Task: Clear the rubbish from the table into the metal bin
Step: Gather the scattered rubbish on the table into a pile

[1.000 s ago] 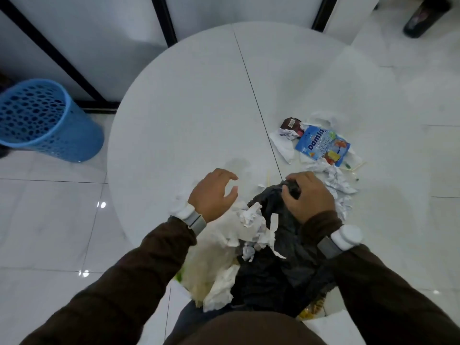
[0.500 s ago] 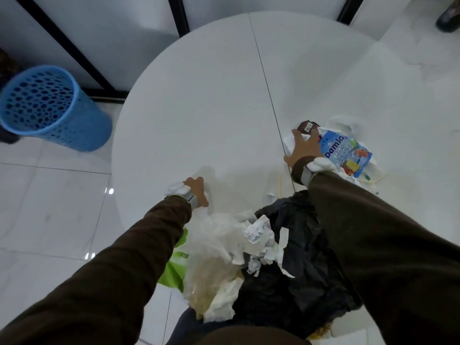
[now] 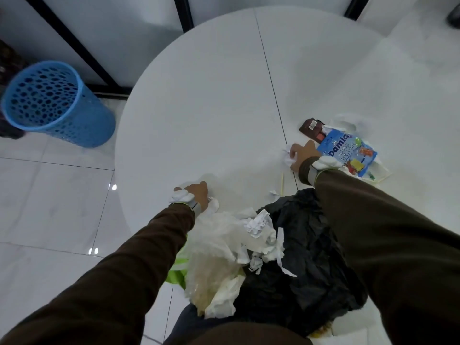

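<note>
White tiled floor, round white table [image 3: 199, 108]. At near table edge: bin lined with black bag [image 3: 298, 257], already stuffed with clear plastic and crumpled paper [image 3: 257, 224]. Metal of bin hidden under the bag. Right hand [image 3: 302, 154] closed around a white paper scrap [image 3: 287, 158], just beside blue candy packet [image 3: 348, 151] and brown wrapper [image 3: 311, 127] near right table edge. Left hand [image 3: 196, 194] on near edge, pressed on white tissue [image 3: 212, 205]; grip there cannot be told. Blue plastic basket [image 3: 52, 103] on floor, far left.
</note>
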{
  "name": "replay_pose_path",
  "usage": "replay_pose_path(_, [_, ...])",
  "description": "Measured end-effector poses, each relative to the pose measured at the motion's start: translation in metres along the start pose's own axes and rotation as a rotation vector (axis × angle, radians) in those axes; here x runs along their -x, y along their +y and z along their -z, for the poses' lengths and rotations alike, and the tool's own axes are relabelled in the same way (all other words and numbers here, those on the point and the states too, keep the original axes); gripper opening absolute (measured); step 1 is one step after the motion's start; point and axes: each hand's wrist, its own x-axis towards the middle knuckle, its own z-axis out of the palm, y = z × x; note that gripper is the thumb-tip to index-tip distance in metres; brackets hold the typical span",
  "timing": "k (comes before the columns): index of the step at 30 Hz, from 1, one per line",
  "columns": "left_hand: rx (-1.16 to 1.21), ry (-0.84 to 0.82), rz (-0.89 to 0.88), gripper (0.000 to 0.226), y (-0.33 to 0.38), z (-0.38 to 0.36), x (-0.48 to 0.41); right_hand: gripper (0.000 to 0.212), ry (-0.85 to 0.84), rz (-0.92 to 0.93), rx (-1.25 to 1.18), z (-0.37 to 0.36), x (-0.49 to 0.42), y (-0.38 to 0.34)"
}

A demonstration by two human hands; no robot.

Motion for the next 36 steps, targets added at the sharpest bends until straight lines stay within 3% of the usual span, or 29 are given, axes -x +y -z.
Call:
replay_pose_path(5, [0.015,-0.034,0.048,0.044,0.013,-0.005,0.010,0.026,-0.005,0.080,-0.086,-0.017,0.024,-0.001])
replay_pose_path(13, [-0.014,-0.044,-0.050,0.031,0.025,-0.005,0.027,0.022,0.326,0.300,-0.185,0.007,0.085,-0.004])
replay_pose_path(18, [-0.027,-0.015,-0.045,0.044,0.035,0.000,0.031,0.020,0.536,0.473,-0.251,0.019,0.134,-0.004])
replay_pose_path(20, [0.005,0.058,-0.069,0.042,0.046,0.004,0.043,0.020,0.610,0.538,-0.269,0.018,0.165,0.002])
replay_pose_path(23, [0.090,0.252,-0.111,0.019,0.052,0.022,0.051,0.019,0.670,0.581,-0.309,0.014,0.195,0.006])
replay_pose_path(26, [0.210,0.477,-0.271,0.004,0.061,0.042,0.080,0.019,0.657,0.576,-0.352,0.001,0.230,0.011])
replay_pose_path(28, [0.306,0.530,-0.383,0.005,0.069,0.052,0.110,0.019,0.614,0.557,-0.372,-0.012,0.249,0.014])
replay_pose_path(36, [0.189,0.420,-0.542,0.010,0.097,0.022,0.201,0.019,0.326,0.457,-0.355,-0.066,0.291,0.016])
